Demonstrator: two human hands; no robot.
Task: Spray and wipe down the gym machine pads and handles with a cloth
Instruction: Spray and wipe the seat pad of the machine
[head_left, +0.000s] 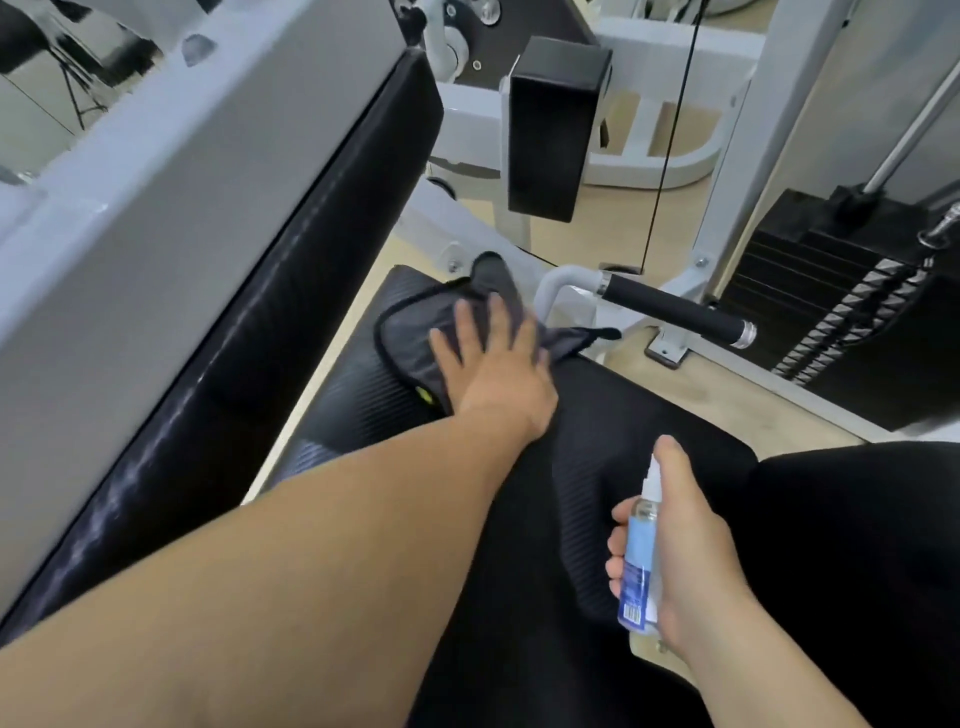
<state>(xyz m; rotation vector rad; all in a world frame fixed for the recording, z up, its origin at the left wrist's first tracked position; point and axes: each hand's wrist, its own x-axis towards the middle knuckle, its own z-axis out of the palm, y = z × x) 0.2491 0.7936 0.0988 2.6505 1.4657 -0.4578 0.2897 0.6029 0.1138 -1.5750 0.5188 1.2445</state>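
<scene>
The left hand (488, 364) lies flat with its fingers straight and spread. It presses a dark grey microfibre cloth (415, 332) onto the far end of the black ribbed seat pad (649, 405), just toward 12 o'clock from the middle of the view. The cloth (black-edged, with a small yellow-green tag at its near corner) is rumpled, and one corner trails off the pad's edge toward 3 o'clock. That corner is close under the foam-gripped handle (675, 309); whether they touch cannot be told.

At 5 o'clock the right hand (680, 551) is curled round a small clear spray bottle (641, 561) with a blue label. The bottle is held upright above the seat pad, with one digit reaching up beside its white nozzle.

A long black back pad (291, 291) runs along the grey frame from 7 to 11 o'clock. A small block-shaped pad (556, 135) stands at 12 o'clock, and the weight stack (831, 312) sits at 3 o'clock.
</scene>
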